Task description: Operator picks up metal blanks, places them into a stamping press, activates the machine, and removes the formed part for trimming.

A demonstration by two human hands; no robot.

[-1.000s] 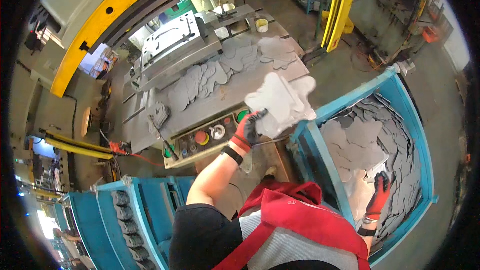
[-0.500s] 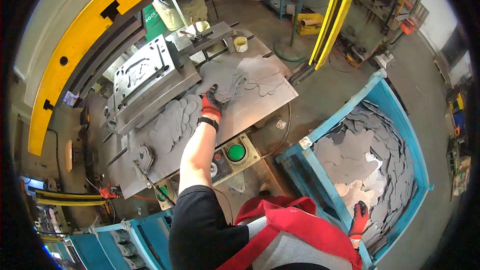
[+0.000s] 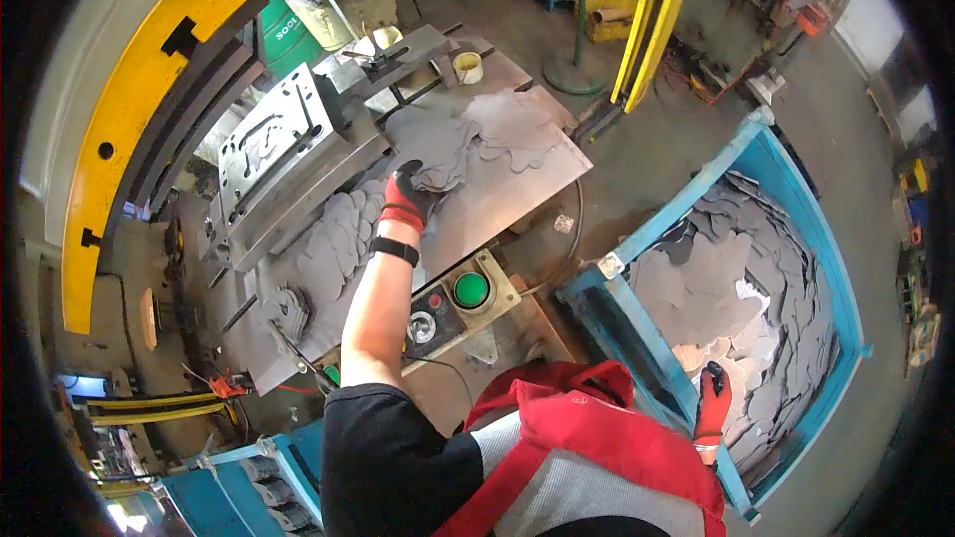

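Note:
My left hand [image 3: 405, 197], in a red and black glove, rests at the near edge of a stack of dark grey flat metal blanks [image 3: 434, 143] on the steel press table [image 3: 497, 194]. Its fingers are apart, the tips partly hidden by the hand itself. More blanks lie in an overlapping row [image 3: 338, 239] to its left, and a lighter stack [image 3: 515, 127] sits on the far right corner. My right hand [image 3: 713, 406], gloved alike, hangs loosely curved over a blue metal bin [image 3: 841, 298] full of loose blanks [image 3: 706, 288]. No blank is visibly gripped in it.
A heavy steel die [image 3: 279, 139] stands behind the row of blanks. Yellow press framing [image 3: 109, 139] arches at left, and yellow posts [image 3: 652, 30] rise at far right. A control box with a green button [image 3: 472, 289] sits at the table's front.
The view has shifted slightly. My left hand has drawn a little back and left along the stack, whose blanks now lie more evenly. My right hand stays over the bin.

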